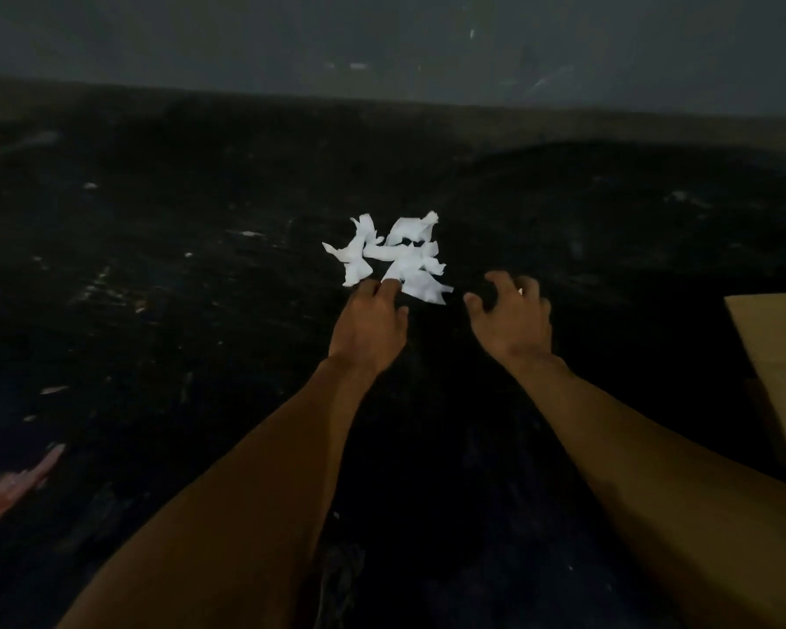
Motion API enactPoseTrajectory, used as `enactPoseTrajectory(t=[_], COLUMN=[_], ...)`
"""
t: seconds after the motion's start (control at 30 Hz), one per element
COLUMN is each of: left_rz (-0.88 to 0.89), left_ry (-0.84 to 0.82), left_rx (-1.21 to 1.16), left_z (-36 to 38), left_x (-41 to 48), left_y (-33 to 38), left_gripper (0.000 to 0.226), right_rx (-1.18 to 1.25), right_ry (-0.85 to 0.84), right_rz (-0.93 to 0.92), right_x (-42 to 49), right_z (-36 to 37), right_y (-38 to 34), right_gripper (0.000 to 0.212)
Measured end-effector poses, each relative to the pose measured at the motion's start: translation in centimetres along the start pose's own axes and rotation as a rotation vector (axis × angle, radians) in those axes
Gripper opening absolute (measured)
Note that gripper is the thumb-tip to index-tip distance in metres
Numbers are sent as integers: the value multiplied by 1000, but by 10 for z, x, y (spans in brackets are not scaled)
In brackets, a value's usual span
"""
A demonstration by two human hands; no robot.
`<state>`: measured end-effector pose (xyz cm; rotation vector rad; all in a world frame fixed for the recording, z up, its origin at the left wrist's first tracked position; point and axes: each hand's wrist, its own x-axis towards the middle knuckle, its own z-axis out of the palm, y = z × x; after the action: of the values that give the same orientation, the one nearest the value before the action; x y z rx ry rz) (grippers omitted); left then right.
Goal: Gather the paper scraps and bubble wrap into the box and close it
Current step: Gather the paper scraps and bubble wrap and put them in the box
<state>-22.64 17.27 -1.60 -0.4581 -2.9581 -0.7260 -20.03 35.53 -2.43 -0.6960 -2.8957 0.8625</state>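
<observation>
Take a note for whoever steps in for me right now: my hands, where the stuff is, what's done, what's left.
Left hand: fingertips at the near edge of the paper scraps; I cannot tell whether it pinches one.
Right hand: fingers spread, holding nothing, just right of the pile.
Scraps: one white pile on the dark floor.
Box: cardboard, at the right edge, only partly in view.
Bubble wrap: not in view.
Done: no scraps lifted yet.
Left: move the scraps into the box, find the bubble wrap, close the box.
</observation>
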Motion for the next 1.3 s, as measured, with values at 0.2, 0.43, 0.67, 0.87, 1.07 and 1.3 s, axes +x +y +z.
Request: enactPoseTrajectory(t=[0.2,0.43,0.67,0.87,1.07,1.3], left_rz=[-111,-67,25,58,152,45], left_ry=[30,-23,-22,-149,-69,92], left_rx=[28,14,10,42,-5,-118], left_z=[30,46,41,58,54,30], left_x=[54,74,101,114,103,102], left_y=[-50,-88,-102,-118,-130,-123], left_gripper=[50,48,60,62,31,17], right_rx=[-71,-372,-73,-188,-253,116], right_ry=[-46,11,130,-37,151,232], right_rz=[216,176,5,-45,-170,-114], right_x=[49,59,54,58,58,48], right_z=[37,52,80,126,145,112], right_y=[6,1,-60,-67,-60,-58], right_gripper=[50,25,36,59,24,20])
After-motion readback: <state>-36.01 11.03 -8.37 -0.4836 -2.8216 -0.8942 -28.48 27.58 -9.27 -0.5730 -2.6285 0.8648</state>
